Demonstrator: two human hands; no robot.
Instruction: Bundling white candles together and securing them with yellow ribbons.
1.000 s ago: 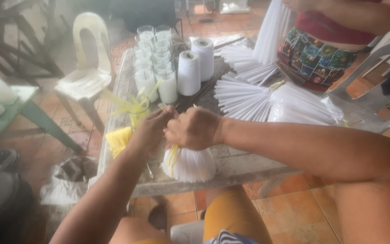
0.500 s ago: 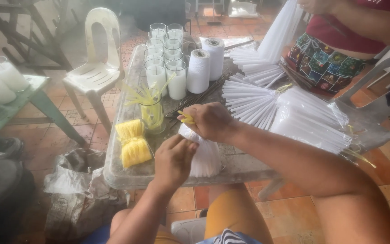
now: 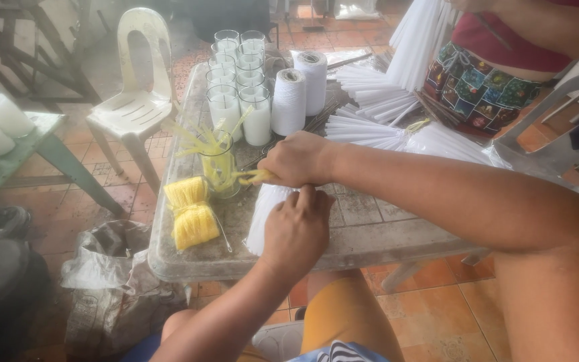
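We see the right hand [image 3: 301, 159] closed on a yellow strip [image 3: 254, 177], the left hand [image 3: 296, 228] seemingly gripping a white bundle [image 3: 263, 213] on the surface [image 3: 370, 228]; left, a glass [image 3: 220, 167] holds yellow strips.

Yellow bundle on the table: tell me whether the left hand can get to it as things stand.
Probably yes. The yellow bundle lies in the open on the table, just to the left of the left hand, with nothing between them. That hand is on the white bundle, so it would have to let go first.
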